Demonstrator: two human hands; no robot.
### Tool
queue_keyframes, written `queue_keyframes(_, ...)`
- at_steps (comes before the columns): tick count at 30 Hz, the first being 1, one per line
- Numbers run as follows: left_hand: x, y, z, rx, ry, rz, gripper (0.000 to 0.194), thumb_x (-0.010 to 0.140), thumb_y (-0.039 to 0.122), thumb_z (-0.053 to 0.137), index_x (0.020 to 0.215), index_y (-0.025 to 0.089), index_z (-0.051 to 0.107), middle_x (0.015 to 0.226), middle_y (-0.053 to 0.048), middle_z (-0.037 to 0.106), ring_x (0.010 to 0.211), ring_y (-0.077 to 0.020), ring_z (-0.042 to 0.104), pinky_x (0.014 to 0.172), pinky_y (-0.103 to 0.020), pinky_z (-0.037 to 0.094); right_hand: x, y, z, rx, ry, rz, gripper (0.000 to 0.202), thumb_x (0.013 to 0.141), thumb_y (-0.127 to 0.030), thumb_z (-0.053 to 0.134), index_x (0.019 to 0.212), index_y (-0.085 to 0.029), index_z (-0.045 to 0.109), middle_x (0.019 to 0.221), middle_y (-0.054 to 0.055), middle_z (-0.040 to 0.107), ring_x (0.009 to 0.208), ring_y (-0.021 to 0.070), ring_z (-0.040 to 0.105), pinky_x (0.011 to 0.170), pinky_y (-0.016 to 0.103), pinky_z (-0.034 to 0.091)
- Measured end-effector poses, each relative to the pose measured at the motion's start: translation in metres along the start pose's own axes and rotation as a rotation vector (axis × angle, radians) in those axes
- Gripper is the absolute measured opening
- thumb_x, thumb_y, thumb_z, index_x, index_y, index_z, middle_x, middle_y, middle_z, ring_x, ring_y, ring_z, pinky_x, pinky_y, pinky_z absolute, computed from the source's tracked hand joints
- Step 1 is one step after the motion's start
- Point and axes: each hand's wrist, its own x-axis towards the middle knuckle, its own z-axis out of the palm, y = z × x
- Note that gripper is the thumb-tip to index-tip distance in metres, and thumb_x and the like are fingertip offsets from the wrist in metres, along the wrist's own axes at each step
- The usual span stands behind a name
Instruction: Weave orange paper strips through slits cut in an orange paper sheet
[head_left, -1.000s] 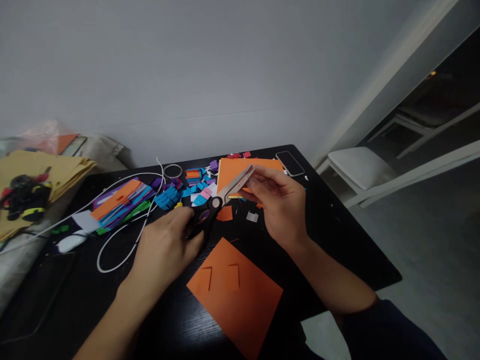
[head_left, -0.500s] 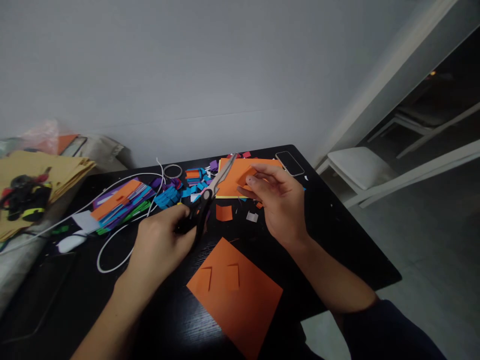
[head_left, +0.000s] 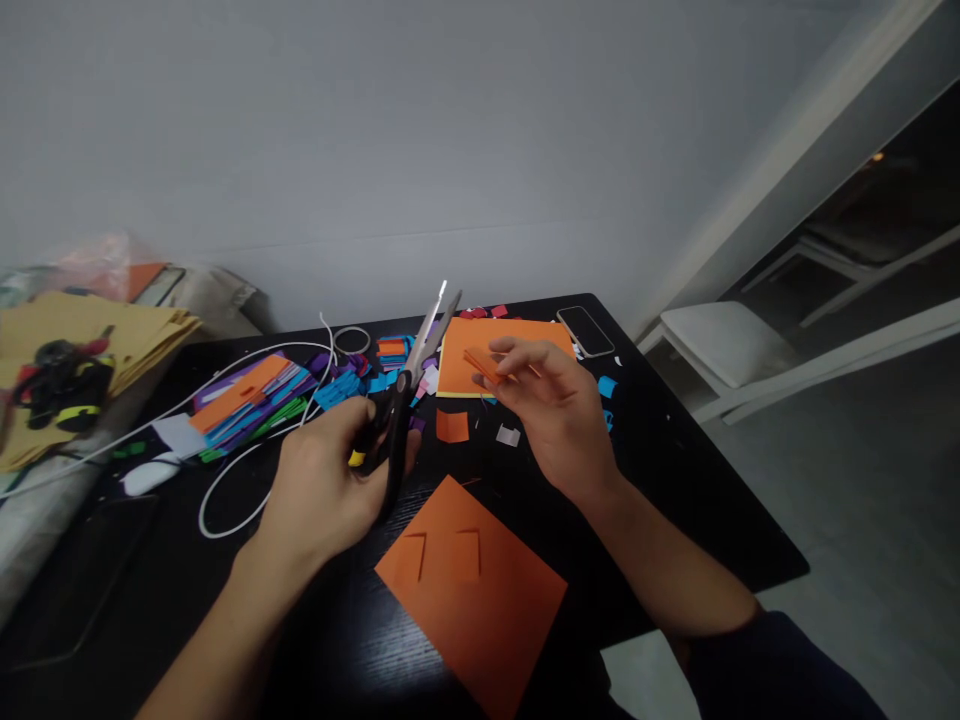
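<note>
Pinching layered orange paper (head_left: pixel 484 366), right fingers (head_left: pixel 531 353) face pointed scissors (head_left: pixel 406 381) (metal-bladed).

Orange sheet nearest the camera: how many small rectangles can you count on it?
2. The left rectangle is near the orange sheet's left corner; the right rectangle is beside it, nearer the middle. None looks hidden, though the sheet's nearest corner is out of view.

Black table (head_left: pixel 697 510) with orange sheet (head_left: pixel 472 605), paper strips (head_left: pixel 251 395), white cable (head_left: pixel 217 536) and, probably, a phone (head_left: pixel 585 331)
</note>
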Motion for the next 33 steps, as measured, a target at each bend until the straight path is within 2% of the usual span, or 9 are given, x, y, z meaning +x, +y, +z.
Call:
queue_keyframes(3, -0.001, 0.003, 0.000, -0.003, -0.002, 0.021, 0.028, 0.085, 0.041, 0.063, 0.068, 0.021, 0.051, 0.061, 0.003, 0.054, 0.054, -0.0140, 0.048, 0.054, -0.027, 0.037, 0.001, 0.002, 0.000, 0.031, -0.003, 0.026, 0.010, 0.088, -0.019, 0.079, 0.089, -0.029, 0.079, 0.097, -0.002, 0.074, 0.096, 0.0155, 0.074, 0.094, 0.034, 0.065)
queue_keyframes(5, -0.002, 0.004, 0.001, 0.014, -0.003, 0.043, 0.030, 0.086, 0.042, 0.063, 0.068, 0.022, 0.050, 0.060, 0.003, 0.054, 0.053, -0.0137, 0.047, 0.053, -0.027, 0.036, 0.001, 0.002, 0.000, 0.053, -0.003, 0.046, 0.011, 0.089, -0.018, 0.077, 0.091, -0.029, 0.081, 0.093, -0.003, 0.076, 0.090, 0.0148, 0.075, 0.090, 0.033, 0.066)
queue_keyframes(9, -0.002, 0.002, 0.003, 0.035, -0.010, 0.072, 0.030, 0.088, 0.042, 0.063, 0.070, 0.021, 0.051, 0.061, 0.003, 0.055, 0.052, -0.0132, 0.047, 0.053, -0.026, 0.034, 0.002, 0.002, -0.001, 0.082, 0.013, 0.092, 0.014, 0.089, -0.016, 0.073, 0.092, -0.025, 0.083, 0.094, 0.000, 0.079, 0.086, 0.0160, 0.077, 0.088, 0.034, 0.065)
queue_keyframes(13, -0.002, 0.001, 0.004, 0.034, -0.015, 0.081, 0.030, 0.088, 0.042, 0.064, 0.071, 0.021, 0.051, 0.062, 0.003, 0.056, 0.053, -0.0127, 0.048, 0.053, -0.025, 0.035, 0.003, 0.003, -0.001, 0.095, 0.037, 0.090, 0.013, 0.082, -0.017, 0.084, 0.092, -0.025, 0.080, 0.091, -0.002, 0.076, 0.087, 0.0151, 0.077, 0.090, 0.033, 0.065)
queue_keyframes(18, -0.001, 0.000, 0.005, 0.039, 0.009, 0.106, 0.032, 0.089, 0.044, 0.064, 0.071, 0.021, 0.052, 0.062, 0.002, 0.056, 0.053, -0.0133, 0.048, 0.052, -0.026, 0.034, 0.003, -0.001, 0.000, 0.102, -0.033, 0.079, 0.034, 0.088, -0.017, 0.079, 0.118, -0.032, 0.073, 0.098, -0.003, 0.072, 0.096, 0.0157, 0.075, 0.096, 0.037, 0.064)
queue_keyframes(21, -0.002, 0.000, 0.005, 0.040, 0.012, 0.109, 0.033, 0.089, 0.045, 0.063, 0.071, 0.021, 0.052, 0.062, 0.002, 0.055, 0.052, -0.0138, 0.048, 0.052, -0.026, 0.034, 0.003, -0.003, 0.000, 0.082, -0.028, 0.089, 0.026, 0.089, -0.020, 0.077, 0.113, -0.030, 0.073, 0.098, -0.002, 0.071, 0.095, 0.0158, 0.074, 0.099, 0.040, 0.063)
queue_keyframes(25, -0.002, 0.000, 0.004, 0.046, 0.003, 0.084, 0.034, 0.089, 0.048, 0.062, 0.072, 0.021, 0.052, 0.064, 0.001, 0.056, 0.054, -0.0146, 0.049, 0.053, -0.027, 0.034, 0.004, -0.003, 0.000, 0.123, 0.000, 0.122, 0.019, 0.086, -0.021, 0.079, 0.104, -0.026, 0.072, 0.094, -0.002, 0.072, 0.088, 0.0161, 0.075, 0.096, 0.042, 0.064)
queue_keyframes(28, 0.002, -0.001, 0.000, 0.086, -0.023, 0.032, 0.036, 0.089, 0.052, 0.059, 0.072, 0.022, 0.051, 0.066, 0.000, 0.058, 0.057, -0.0169, 0.052, 0.055, -0.029, 0.034, 0.005, -0.002, 0.000, 0.118, 0.008, 0.143, 0.018, 0.085, -0.021, 0.080, 0.100, -0.024, 0.070, 0.094, -0.001, 0.074, 0.092, 0.0186, 0.076, 0.094, 0.042, 0.065)
queue_keyframes(33, 0.000, -0.015, -0.002, 0.262, -0.182, -0.127, 0.041, 0.090, 0.062, 0.052, 0.080, 0.022, 0.055, 0.078, -0.005, 0.065, 0.069, -0.0243, 0.060, 0.060, -0.032, 0.035, 0.002, -0.004, -0.003, -0.004, -0.054, 0.177, 0.023, 0.087, -0.024, 0.079, 0.107, -0.024, 0.068, 0.093, 0.001, 0.075, 0.089, 0.0187, 0.076, 0.086, 0.039, 0.066)
